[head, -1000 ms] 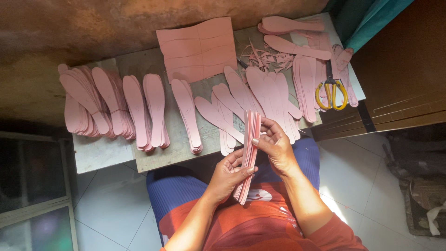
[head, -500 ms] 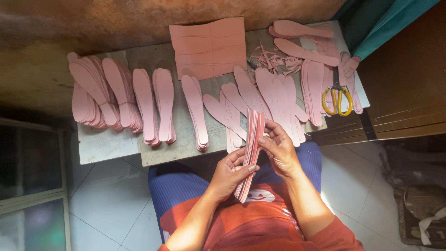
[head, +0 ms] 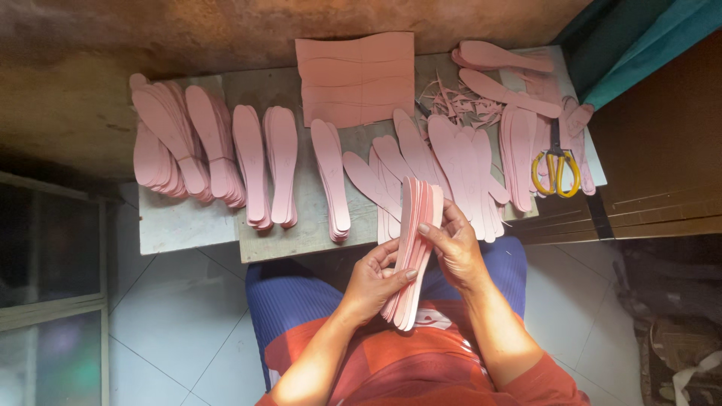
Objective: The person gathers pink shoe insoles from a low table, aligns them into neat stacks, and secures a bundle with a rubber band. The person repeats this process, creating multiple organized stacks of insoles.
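A stack of flat pink sole-shaped cutouts [head: 412, 252] is pinched edgewise by the left hand [head: 374, 280] and right hand [head: 456, 246]; its lower layers are hidden.

Both hands grip 1 stack of pink insoles [head: 412, 252] edge-up: left hand [head: 372, 282] low, right hand [head: 455, 248] high. Yellow scissors [head: 555, 171] on table [head: 188, 225].

head view | looks straight down from above | near | worktable [head: 188, 225] at top
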`<state>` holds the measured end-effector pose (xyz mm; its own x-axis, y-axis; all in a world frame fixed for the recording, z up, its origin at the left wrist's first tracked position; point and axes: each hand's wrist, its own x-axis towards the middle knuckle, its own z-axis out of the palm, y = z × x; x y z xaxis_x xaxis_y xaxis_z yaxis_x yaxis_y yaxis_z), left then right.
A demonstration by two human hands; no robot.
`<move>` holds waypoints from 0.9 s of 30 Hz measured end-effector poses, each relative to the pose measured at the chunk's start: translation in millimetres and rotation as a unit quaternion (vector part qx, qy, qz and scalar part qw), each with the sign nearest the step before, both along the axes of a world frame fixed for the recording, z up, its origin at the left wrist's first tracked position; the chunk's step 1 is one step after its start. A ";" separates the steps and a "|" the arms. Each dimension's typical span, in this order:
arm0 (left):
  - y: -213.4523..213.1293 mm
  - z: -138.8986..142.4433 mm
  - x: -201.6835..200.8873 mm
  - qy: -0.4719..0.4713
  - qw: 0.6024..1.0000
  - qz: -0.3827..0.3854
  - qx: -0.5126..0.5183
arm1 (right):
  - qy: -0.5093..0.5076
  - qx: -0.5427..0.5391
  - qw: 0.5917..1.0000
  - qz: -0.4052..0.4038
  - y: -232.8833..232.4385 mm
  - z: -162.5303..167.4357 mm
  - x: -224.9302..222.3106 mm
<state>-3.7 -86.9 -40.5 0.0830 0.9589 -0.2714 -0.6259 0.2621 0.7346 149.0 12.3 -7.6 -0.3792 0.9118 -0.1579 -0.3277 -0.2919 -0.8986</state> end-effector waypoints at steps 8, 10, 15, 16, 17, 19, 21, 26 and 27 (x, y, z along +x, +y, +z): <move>-5.1 5.0 -12.8 -0.003 1.000 0.030 0.006 | -0.045 -0.012 0.999 0.013 -0.8 1.7 -18.8; -6.7 11.2 -15.5 0.017 0.999 0.038 0.011 | -0.070 -0.016 0.997 0.013 -1.7 4.0 -24.0; -12.1 34.1 -20.1 0.320 0.946 0.056 -0.009 | -0.161 0.060 0.984 0.058 -6.3 13.2 -44.3; -12.2 37.6 -20.7 0.373 0.925 0.067 0.014 | -0.188 0.093 0.977 0.042 -7.3 14.8 -50.6; -12.5 40.4 -20.7 0.424 0.902 0.077 0.036 | -0.215 0.126 0.968 0.026 -8.9 16.5 -57.0; -11.5 42.9 -19.1 0.462 0.881 0.092 0.049 | -0.206 0.124 0.971 0.005 -9.5 21.0 -66.4; -11.4 41.8 -15.9 0.439 0.892 0.102 0.026 | -0.133 0.053 0.990 -0.003 -10.8 24.8 -74.0; -3.8 29.8 -20.2 0.432 0.893 0.124 0.027 | -0.048 0.028 0.998 -0.018 0.0 28.0 -103.6; 1.8 27.0 -26.6 0.435 0.891 0.129 0.021 | -0.041 0.019 0.999 -0.008 10.1 29.2 -112.8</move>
<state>-30.3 -85.2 -13.5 -0.3656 0.9266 -0.0882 0.1499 0.1522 0.9769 36.1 22.4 21.6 -0.3519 0.9234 -0.1534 -0.2576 -0.2531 -0.9325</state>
